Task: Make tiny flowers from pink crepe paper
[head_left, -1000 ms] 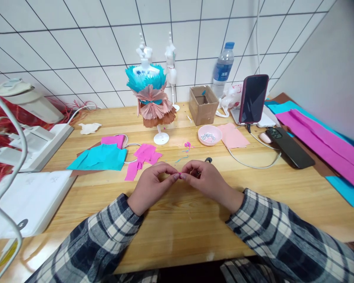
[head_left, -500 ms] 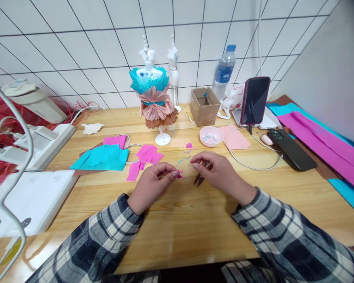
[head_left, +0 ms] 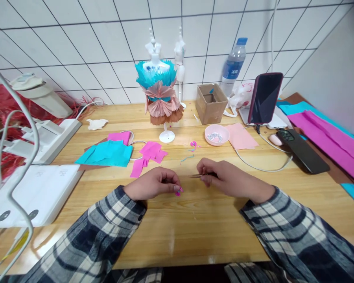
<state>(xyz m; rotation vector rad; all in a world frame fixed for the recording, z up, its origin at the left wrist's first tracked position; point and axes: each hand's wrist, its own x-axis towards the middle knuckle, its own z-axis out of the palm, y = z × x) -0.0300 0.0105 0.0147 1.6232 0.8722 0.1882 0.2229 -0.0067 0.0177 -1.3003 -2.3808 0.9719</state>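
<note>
My left hand (head_left: 153, 183) pinches a small fringed pink paper flower (head_left: 179, 191) between thumb and fingertips, low over the table. A bluish spot shows at the flower's centre. My right hand (head_left: 221, 177) is closed around small pointed scissors (head_left: 198, 175); their thin tips point left toward the flower without touching it, and the handles are hidden in my palm. Another small pink flower (head_left: 193, 144) lies beyond my hands, near thin blue paper scraps (head_left: 187, 158). Cut pink paper pieces (head_left: 151, 150) rest on the table past my left hand.
A doll dress form (head_left: 159, 90) in ruffled paper stands at the back. Behind my right hand are a pink bowl (head_left: 217, 135) of tiny shiny pieces, a cardboard box (head_left: 211, 104) and a water bottle (head_left: 233, 67). Phones (head_left: 302, 151) and cables lie right, a power strip (head_left: 51, 137) left.
The scissors have swung from pointing down to pointing left, and my right hand has closed around them. My left hand has turned and lowered the flower slightly. The view has shifted a little.
</note>
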